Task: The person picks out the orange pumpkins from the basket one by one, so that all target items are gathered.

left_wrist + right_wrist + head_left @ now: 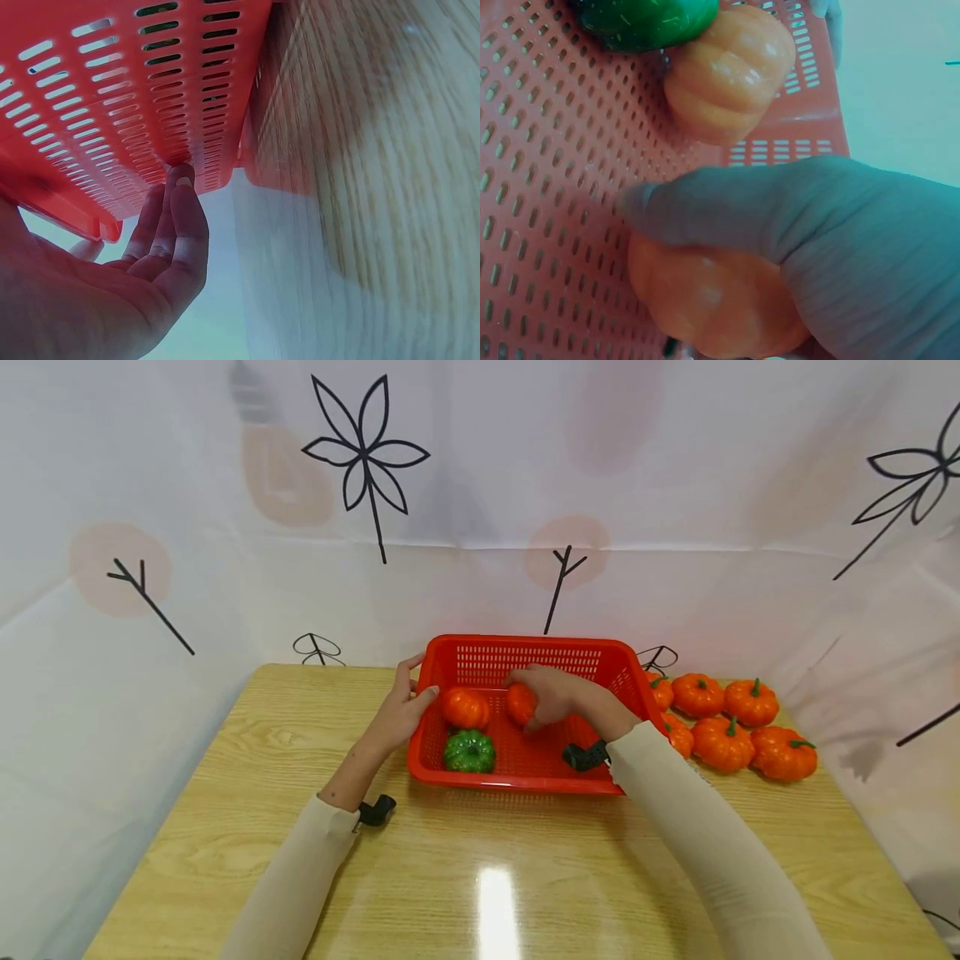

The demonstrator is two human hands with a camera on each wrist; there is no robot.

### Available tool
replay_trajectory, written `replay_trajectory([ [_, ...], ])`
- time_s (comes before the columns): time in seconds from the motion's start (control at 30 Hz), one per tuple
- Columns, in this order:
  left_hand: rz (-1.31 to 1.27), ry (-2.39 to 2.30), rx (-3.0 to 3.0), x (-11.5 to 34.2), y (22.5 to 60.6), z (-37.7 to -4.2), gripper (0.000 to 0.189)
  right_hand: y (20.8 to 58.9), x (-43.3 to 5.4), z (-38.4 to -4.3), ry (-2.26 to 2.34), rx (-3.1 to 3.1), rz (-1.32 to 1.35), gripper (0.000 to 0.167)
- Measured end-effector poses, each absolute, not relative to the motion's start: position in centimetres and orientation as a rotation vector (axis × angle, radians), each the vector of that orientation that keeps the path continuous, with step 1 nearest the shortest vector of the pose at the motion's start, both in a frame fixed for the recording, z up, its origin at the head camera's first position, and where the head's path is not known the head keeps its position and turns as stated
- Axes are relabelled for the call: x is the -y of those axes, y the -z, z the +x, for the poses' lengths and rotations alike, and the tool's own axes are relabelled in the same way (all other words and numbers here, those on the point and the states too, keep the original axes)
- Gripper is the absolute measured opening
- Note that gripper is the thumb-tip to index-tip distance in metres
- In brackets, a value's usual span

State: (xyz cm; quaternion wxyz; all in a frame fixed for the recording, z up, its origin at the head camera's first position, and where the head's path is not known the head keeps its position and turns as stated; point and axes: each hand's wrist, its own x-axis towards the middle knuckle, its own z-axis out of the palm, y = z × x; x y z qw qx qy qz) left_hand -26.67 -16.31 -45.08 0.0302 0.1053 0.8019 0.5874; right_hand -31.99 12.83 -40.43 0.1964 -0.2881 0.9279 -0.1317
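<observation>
A red plastic basket (525, 782) with slotted walls stands on the table. My left hand (402, 714) holds its left side, thumb at the rim and fingers against the outside wall; the left wrist view shows these fingertips (180, 180) touching the slots. Inside the basket, my right hand (558, 695) grips a small orange pumpkin (519, 703), thumb across it in the right wrist view, where the pumpkin (716, 300) is partly covered. To its left in the basket lie another orange pumpkin (466, 707) and a green pumpkin (469, 752), close together.
Several orange pumpkins (722, 744) sit in two rows on the table right of the basket, some partly hidden by its rim. The wooden table (247, 793) reaches back to a patterned white cloth (480, 585).
</observation>
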Motion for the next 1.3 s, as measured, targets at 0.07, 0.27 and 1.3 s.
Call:
replay_trajectory([
  [0.07,0.324,-1.810,-2.466,16.3,45.0,-26.7,0.067,40.4,-12.9,-32.0,0.391,-2.606,-0.841,0.073],
  [0.27,0.326,-1.820,-2.446,16.3,44.9,-26.7,0.069,40.0,-12.8,-31.9,0.445,-2.617,-0.818,0.071],
  [1.3,0.330,-1.805,-2.459,16.4,45.1,-26.8,0.068,37.1,-13.3,-29.0,0.729,-2.729,-0.930,0.070],
])
